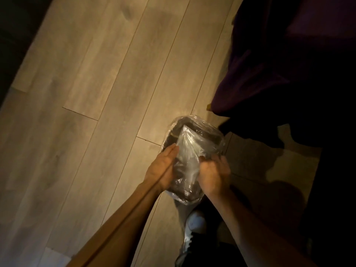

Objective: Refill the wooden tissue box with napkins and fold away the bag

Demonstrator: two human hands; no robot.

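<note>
Above the floor (115, 74), both hands (163, 166) grip a bag (192, 143), contents indistinct.

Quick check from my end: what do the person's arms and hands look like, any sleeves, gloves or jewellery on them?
Both forearms are bare up to the frame edge, no sleeves in view. The left hand and right hand wear no gloves. No watch, ring or bracelet shows in this dim light.

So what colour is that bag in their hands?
The bag is clear, see-through plastic, with something dark showing inside; the head view shows it.
</note>
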